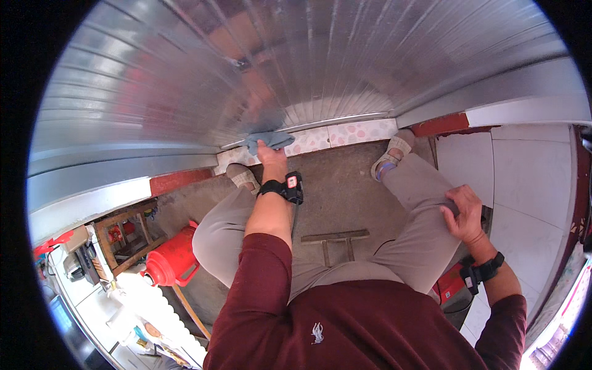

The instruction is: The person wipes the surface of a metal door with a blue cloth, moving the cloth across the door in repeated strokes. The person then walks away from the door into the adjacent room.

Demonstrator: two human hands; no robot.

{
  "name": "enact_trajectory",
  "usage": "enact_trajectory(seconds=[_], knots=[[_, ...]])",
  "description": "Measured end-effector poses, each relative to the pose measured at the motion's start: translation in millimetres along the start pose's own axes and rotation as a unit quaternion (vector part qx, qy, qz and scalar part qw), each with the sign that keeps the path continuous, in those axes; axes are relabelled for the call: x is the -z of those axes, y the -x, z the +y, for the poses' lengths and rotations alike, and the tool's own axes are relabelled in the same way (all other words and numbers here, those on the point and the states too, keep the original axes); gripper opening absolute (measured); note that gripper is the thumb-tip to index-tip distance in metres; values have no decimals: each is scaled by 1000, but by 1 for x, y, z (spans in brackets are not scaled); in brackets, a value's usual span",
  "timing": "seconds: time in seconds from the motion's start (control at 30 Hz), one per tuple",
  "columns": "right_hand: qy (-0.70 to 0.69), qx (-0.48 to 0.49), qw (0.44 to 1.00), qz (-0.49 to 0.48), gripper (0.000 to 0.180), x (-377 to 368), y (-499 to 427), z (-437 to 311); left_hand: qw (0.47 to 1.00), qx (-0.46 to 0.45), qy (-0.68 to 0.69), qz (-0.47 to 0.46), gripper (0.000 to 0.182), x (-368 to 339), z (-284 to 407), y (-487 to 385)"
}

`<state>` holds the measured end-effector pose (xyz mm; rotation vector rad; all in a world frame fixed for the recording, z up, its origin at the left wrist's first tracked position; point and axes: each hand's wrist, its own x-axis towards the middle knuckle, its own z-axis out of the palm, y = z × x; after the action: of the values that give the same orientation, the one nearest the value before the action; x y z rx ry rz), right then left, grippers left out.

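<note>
My left hand holds a grey-blue cloth against the bottom edge of a shiny ribbed metal panel. Under that panel runs a low strip of patterned tile, and one side of the cloth overlaps it. The panel's surface shows blurred reflections. My right hand rests on my right knee, fingers somewhat apart, with nothing in it. Both wrists carry black strapped devices.
To my left, a red thermos flask lies tilted in view beside a wooden frame. A wooden bar shows between my legs on the concrete floor. White tiles cover the right side. My sandalled feet flank the tile strip.
</note>
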<state>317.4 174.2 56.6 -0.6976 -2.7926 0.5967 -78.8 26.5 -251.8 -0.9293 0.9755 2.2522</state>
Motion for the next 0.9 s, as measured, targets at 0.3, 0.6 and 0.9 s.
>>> enact_trajectory(seconds=[0.3, 0.6, 0.9], knots=[[-6, -19, 1000, -1, 24, 5, 13, 9, 995, 55, -36, 71, 37, -31, -86, 35], [10, 9, 1000, 1, 25, 4, 17, 17, 952, 249, -100, -148, 33, -76, -185, 119], [21, 23, 998, 58, 22, -3, 22, 7, 886, 255, -74, -381, 41, -88, -67, 189]])
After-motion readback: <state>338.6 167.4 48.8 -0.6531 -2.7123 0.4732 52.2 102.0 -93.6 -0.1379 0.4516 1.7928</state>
